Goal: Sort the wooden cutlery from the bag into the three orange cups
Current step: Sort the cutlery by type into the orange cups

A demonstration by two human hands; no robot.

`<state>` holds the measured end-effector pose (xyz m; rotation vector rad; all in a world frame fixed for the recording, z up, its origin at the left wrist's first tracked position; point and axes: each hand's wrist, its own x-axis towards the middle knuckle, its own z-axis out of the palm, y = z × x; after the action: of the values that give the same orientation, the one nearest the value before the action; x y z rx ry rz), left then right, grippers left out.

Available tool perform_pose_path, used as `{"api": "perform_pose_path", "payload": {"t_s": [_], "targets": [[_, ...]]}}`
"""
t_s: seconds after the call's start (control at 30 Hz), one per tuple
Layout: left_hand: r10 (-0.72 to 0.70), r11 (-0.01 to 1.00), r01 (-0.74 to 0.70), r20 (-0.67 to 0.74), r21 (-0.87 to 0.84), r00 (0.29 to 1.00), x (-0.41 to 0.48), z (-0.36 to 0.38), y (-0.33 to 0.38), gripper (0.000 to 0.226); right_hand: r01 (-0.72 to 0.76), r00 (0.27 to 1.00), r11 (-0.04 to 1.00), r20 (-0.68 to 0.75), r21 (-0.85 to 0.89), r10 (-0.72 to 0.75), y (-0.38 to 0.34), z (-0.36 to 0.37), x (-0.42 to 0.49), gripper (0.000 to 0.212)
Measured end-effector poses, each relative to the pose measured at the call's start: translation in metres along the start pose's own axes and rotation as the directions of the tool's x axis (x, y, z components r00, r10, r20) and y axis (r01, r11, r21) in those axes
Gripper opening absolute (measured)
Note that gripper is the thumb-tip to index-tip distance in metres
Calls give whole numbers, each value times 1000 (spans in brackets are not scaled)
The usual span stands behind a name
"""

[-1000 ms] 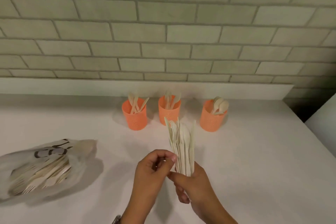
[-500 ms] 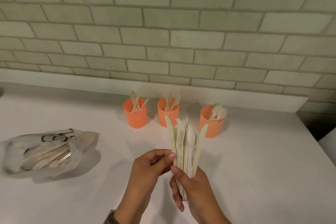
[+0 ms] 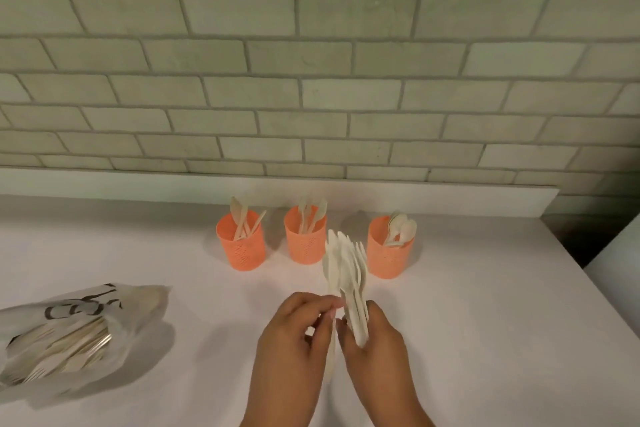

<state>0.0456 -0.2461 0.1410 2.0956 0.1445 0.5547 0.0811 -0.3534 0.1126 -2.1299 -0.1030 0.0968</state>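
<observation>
My right hand grips a fanned bundle of pale wooden cutlery, held upright above the white counter. My left hand pinches one piece at the left side of that bundle. Behind them stand three orange cups in a row: the left cup and the middle cup each hold several wooden pieces, and the right cup holds spoons. A translucent bag with more wooden cutlery lies on its side at the left.
The white counter ends at a grey brick wall behind a low white ledge. A dark gap and a white surface lie off the counter's right edge.
The view shifted and both hands sit a little lower. The bundle has closed into a tighter fan, and my left fingers have moved in to pinch a piece at its left side.
</observation>
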Motion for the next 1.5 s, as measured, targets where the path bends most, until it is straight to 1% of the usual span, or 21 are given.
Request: {"api": "perform_pose_path", "payload": {"t_s": [0.07, 0.1, 0.17, 0.2, 0.23, 0.3, 0.37, 0.43, 0.5, 0.6, 0.67, 0.7, 0.77, 0.8, 0.87, 0.97, 1.13, 1.2, 1.27, 1.47, 1.5], "targets": [[14, 1000, -14, 1, 15, 1000, -1, 8, 0, 13, 59, 998, 992, -7, -115, -60, -2, -4, -1, 21], [2, 1000, -2, -3, 22, 1000, 1, 10, 2, 17, 81, 997, 985, -7, -154, -83, -3, -7, -2, 23], [4, 999, -2, -42, 35, 999, 2, 14, 3, 38, 124, 991, 968, -17, -218, -130, -6, -11, -3, 34], [15, 999, -13, -56, 46, 998, 5, 14, 4, 41, 138, 988, 958, -27, -251, -150, -7, -13, -3, 40], [23, 999, -20, -58, 47, 998, 7, 13, 6, 39, 142, 987, 947, -31, -287, -157, -8, -14, -2, 43], [18, 1000, -17, -56, 19, 998, 12, 12, 6, 26, 124, 990, 944, -23, -306, -137, -10, -15, 1, 45], [-24, 998, 21, -55, -64, 998, 14, 12, 5, 14, 113, 992, 959, -18, -261, -122, -9, -15, 3, 39], [-87, 982, 72, -84, -173, 993, 16, 5, 7, 18, 109, 993, 965, -6, -239, -114, -3, -11, 5, 31], [-177, 945, 125, -149, -304, 973, 26, -9, 10, 22, 64, 998, 978, 5, -197, -64, 6, -8, 7, 24], [-258, 902, 153, -220, -404, 941, 49, -39, -1, 23, -62, 997, 997, 57, 48, 59, 16, -4, 10, 15], [-278, 907, 176, -230, -381, 933, 66, -55, -15, 17, -124, 991, 974, 83, 192, 110, 21, -5, 10, 9], [-294, 916, 198, -248, -349, 923, 73, -62, -24, 16, -145, 987, 963, 96, 226, 126, 24, -5, 10, 9], [-307, 937, 243, -261, -251, 915, 89, -74, -44, 4, -156, 985, 955, 109, 253, 132, 26, -5, 10, 8], [-309, 945, 263, -259, -197, 915, 98, -79, -53, 8, -154, 985, 954, 113, 255, 129, 26, -4, 11, 8], [-327, 943, 297, -254, -149, 910, 117, -87, -72, 14, -153, 985, 955, 123, 252, 125, 26, -2, 12, 9], [-367, 930, 340, -261, -142, 893, 145, -94, -95, 16, -165, 981, 952, 138, 257, 133, 28, -1, 15, 10], [-394, 919, 374, -249, -126, 885, 187, -90, -118, 16, -175, 980, 954, 138, 244, 145, 30, -1, 22, 10], [-392, 919, 373, -227, -126, 891, 200, -86, -122, 21, -185, 979, 950, 132, 253, 156, 31, -1, 27, 11], [-388, 920, 365, -208, -141, 898, 210, -82, -128, 20, -198, 977, 945, 127, 262, 170, 33, -1, 31, 12], [-451, 879, 415, -124, -235, 884, 223, -70, -147, 26, -252, 965, 932, 139, 262, 222, 37, 7, 38, 12], [-458, 876, 427, -110, -224, 882, 224, -68, -150, 27, -259, 963, 931, 143, 256, 228, 38, 9, 38, 12]]}}
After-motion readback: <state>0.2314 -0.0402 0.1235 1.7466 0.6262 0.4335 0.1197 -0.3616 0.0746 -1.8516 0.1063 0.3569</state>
